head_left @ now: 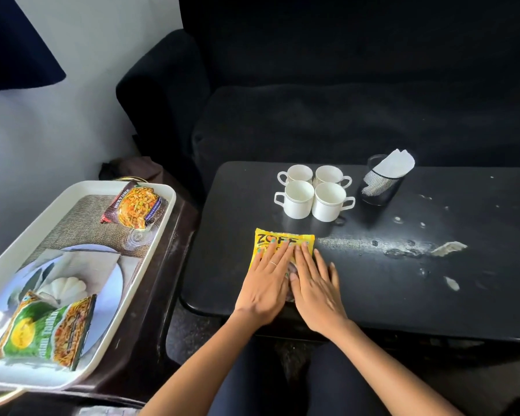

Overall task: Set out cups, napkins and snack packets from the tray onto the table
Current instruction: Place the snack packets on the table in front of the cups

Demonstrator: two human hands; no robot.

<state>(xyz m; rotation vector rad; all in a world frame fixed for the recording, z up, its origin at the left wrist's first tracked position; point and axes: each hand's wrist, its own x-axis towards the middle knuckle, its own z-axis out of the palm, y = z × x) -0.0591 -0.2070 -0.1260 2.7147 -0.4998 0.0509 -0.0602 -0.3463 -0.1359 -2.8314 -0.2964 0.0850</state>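
A yellow snack packet (278, 240) lies flat on the black table (403, 280) near its front left. My left hand (264, 283) and my right hand (315, 288) both press on it with straight fingers, side by side, hiding its lower half. Behind it, several white cups (312, 192) stand in a tight cluster. A black mesh holder (380, 184) with white napkins (395, 163) stands to their right. On the left, the white tray (150, 265) holds a dark mixture packet (134, 207) at its far end and a green packet (45, 331) at its near end.
The tray rests on a dark side stand left of the table. A black sofa (342, 100) fills the space behind the table. The table's right half shows scuffed, peeling patches (448, 249). My dark-clad knees sit under the table's front edge.
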